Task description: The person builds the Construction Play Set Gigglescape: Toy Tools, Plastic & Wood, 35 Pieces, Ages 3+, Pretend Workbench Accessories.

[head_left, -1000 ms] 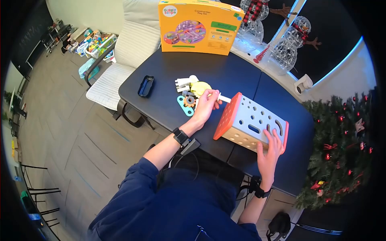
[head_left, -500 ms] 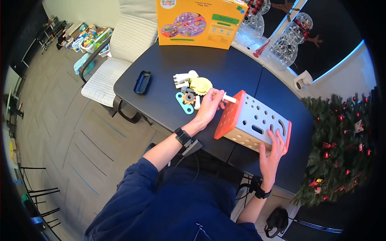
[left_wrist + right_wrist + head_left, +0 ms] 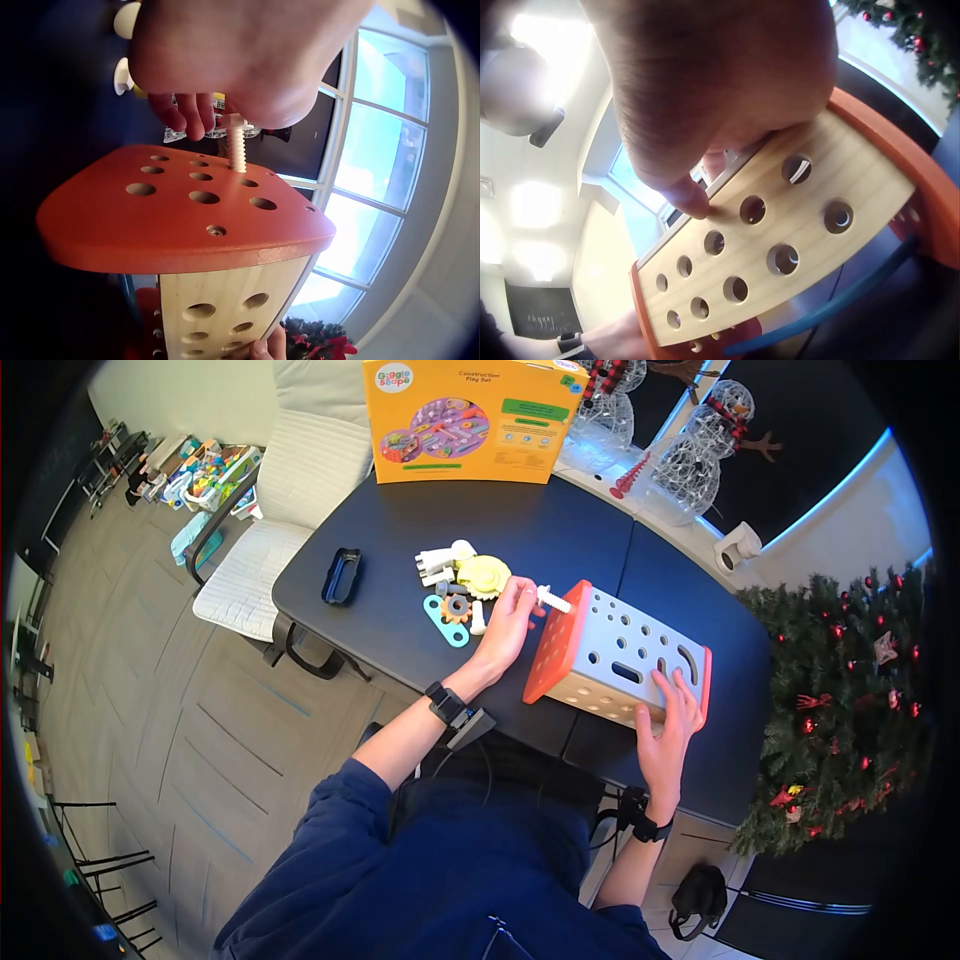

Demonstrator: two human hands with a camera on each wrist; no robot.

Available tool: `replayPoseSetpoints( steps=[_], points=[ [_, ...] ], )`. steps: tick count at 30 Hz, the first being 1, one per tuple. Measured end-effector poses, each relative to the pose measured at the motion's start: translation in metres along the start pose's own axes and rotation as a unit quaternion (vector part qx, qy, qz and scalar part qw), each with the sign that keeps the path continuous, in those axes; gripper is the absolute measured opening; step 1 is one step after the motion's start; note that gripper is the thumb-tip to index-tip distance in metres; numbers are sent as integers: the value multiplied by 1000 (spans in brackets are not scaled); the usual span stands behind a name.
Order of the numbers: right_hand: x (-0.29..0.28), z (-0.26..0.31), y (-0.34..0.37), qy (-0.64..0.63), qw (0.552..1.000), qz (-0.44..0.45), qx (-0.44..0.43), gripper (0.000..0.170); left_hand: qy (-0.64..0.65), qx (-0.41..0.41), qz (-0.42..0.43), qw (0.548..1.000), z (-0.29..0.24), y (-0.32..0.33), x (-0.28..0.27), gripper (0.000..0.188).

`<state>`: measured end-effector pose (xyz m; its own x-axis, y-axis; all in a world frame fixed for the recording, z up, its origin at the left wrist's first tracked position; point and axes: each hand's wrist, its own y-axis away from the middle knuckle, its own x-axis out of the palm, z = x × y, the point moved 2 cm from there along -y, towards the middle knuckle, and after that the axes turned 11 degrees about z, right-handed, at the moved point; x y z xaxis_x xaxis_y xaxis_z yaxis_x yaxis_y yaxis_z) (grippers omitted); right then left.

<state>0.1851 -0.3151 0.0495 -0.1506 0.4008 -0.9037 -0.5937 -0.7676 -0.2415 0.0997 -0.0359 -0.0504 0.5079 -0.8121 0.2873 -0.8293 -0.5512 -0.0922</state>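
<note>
Ahead of you, a yellow Construction Play Set carton [image 3: 465, 420] stands near a pale cushioned armchair [image 3: 315, 475]. To your right are wire snowmen [image 3: 690, 468], a red-ornamented Christmas tree [image 3: 850, 710] and a black bag [image 3: 698, 895].

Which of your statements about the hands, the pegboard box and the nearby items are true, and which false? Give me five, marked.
1. The left hand pinches a white screw. True.
2. The right hand holds an orange gear. False: the right hand rests on the perforated box.
3. The yellow carton lies flat. False: the yellow carton stands upright near the table's far edge.
4. The dark tray sits apart from the loose parts. True.
5. The end panel nearest the screw is blue. False: that end panel is red-orange.
</note>
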Motion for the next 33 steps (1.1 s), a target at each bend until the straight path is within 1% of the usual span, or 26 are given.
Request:
replayPoseSetpoints(
  steps=[2,5,8,9,12,13,16,17,20,21,24,25,28,30,31,33],
  points=[
    [1,-1,1,-11,1000,4,10,53,1,0,-2,1000,0,0,0,27],
    [1,-7,5,-62,998,-30,3,49,3,2,-5,1000,0,1,0,28],
    [-5,-20,12,-245,967,-67,12,46,5,5,-9,1000,-4,1,1,27],
    [-6,-30,16,-202,975,-91,-22,46,7,6,-11,1000,-5,1,2,27],
    [-8,-43,27,-174,963,-203,-38,47,1,14,-2,1000,-7,2,2,28],
    [-9,-47,33,-166,965,-202,-4,59,-3,16,4,1000,-6,2,2,29],
    [-3,-50,42,-208,955,-210,33,77,-25,22,27,999,-3,2,7,30],
    [0,-57,44,-230,958,-165,50,91,-26,13,28,999,-3,3,10,31],
    [13,-52,47,-288,946,-67,130,93,-26,35,40,998,-5,3,11,31],
    [21,-60,47,-290,947,-33,136,96,-38,23,54,998,-5,3,9,30],
    [49,-90,50,-287,942,20,174,94,-38,26,67,997,-6,4,12,25],
    [51,-88,48,-313,935,5,168,76,-20,27,73,997,-5,4,13,23],
    [46,-96,50,-218,947,121,204,53,21,21,89,996,0,5,14,22],
    [52,-100,57,-162,970,75,167,42,32,12,94,995,-1,3,13,23],
    [55,-100,58,-134,979,52,148,36,37,1,105,994,-3,3,12,33],
    [59,-101,58,-142,979,38,144,34,21,-6,121,992,-5,5,13,41]
  ],
)
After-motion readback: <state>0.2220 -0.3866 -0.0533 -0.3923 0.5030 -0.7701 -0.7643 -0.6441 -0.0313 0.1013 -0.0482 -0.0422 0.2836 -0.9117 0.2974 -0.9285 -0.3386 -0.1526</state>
